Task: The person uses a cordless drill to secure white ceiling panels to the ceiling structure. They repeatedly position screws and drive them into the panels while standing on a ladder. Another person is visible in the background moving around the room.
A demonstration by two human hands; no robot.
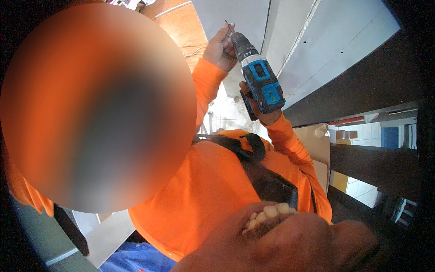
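Note:
My right hand (267, 114) is wrapped round the grip of a blue and black cordless drill (265, 84), its chuck pointing up and away toward the far side. Just ahead of the chuck, my left hand (220, 51) is closed with the fingertips pinched at the drill's front end. A thin dark, slender piece sticks out by those fingertips; I cannot tell if it is a bit or a screw. Both arms are in orange sleeves. To the right of the drill stands a pale grey panel (317, 68) with two small dark holes.
An orange-brown wooden surface (174, 20) with a thin wire lies beyond my left hand. Dark beams (376, 163) run along the right, with white tiles (362, 192) showing between them. Blue cloth (136, 257) is at the bottom left. A large blurred disc hides much of the left.

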